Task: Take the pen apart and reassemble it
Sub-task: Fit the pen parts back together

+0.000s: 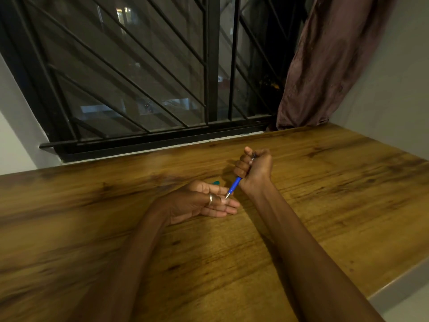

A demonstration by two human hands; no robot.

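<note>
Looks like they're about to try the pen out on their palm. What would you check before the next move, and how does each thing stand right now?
1. Pen held firmly: ok, the right hand is fisted around its barrel.
2. Tip meets the skin: ok, it rests on the open left hand, near the ringed finger.
3. Left hand steady: ok, it lies palm up on the wooden table.
4. Pen fully reassembled: cannot tell, the fist hides the upper barrel.
5. Loose part accounted for: cannot tell, a small teal piece shows behind the left hand, mostly hidden.
6. Ink mark made: cannot tell, too small to see.
</note>
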